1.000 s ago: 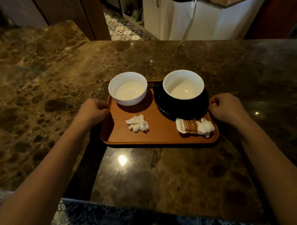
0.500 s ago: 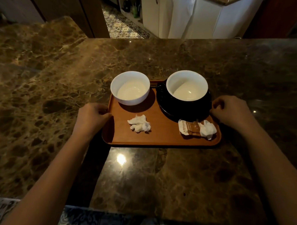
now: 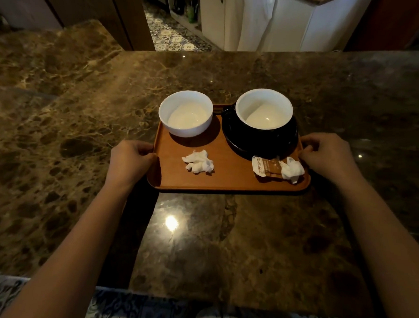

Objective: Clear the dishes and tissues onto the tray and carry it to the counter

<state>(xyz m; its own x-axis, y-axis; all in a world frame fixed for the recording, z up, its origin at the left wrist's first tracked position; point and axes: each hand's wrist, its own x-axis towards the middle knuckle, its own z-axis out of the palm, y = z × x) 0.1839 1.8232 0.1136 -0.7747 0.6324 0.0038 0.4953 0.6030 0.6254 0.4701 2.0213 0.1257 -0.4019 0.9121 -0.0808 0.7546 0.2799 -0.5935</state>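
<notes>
There is one view only, from a wide-angle camera worn on the person's head. It looks forward and steeply down, close over the brown marbled surface (image 3: 200,242), whose near edge runs along the bottom of the frame. Both forearms reach in from the lower corners; the left hand (image 3: 131,160) and right hand (image 3: 328,157) lie near mid-frame, with the tray (image 3: 226,181) between them. Beyond the hands, past the far edge of the surface, the top of the frame takes in a patterned tiled floor (image 3: 175,39) and white cabinets (image 3: 269,19). The wide lens bends the edges.
</notes>
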